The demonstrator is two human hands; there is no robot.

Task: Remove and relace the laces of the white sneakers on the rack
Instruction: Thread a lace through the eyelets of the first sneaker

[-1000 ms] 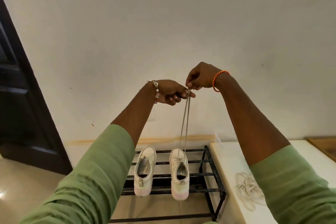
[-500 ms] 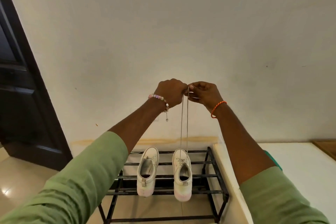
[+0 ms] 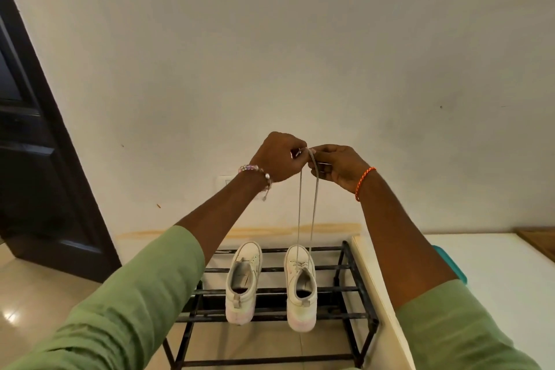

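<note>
Both hands are raised in front of the wall, fingertips almost touching, and together they pinch the two ends of one lace (image 3: 305, 204). The left hand (image 3: 277, 158) is curled around one end; the right hand (image 3: 336, 166) pinches the other between thumb and fingers. The two strands hang down side by side to the right shoe (image 3: 301, 285), where they enter the eyelets near the toe. Some crossings show over that shoe's tongue, so its lace looks partly threaded, with the upper eyelets probably not yet done; how many rows are finished is too small to tell. The left shoe (image 3: 244, 282) stands just beside it on the black rack (image 3: 354, 288), its tongue bare and no lace visible in it. As a judgement, the task is around its middle: evening the ends on the right shoe appears to be the step in hand, and finishing that shoe and lacing the left one remain.
</note>
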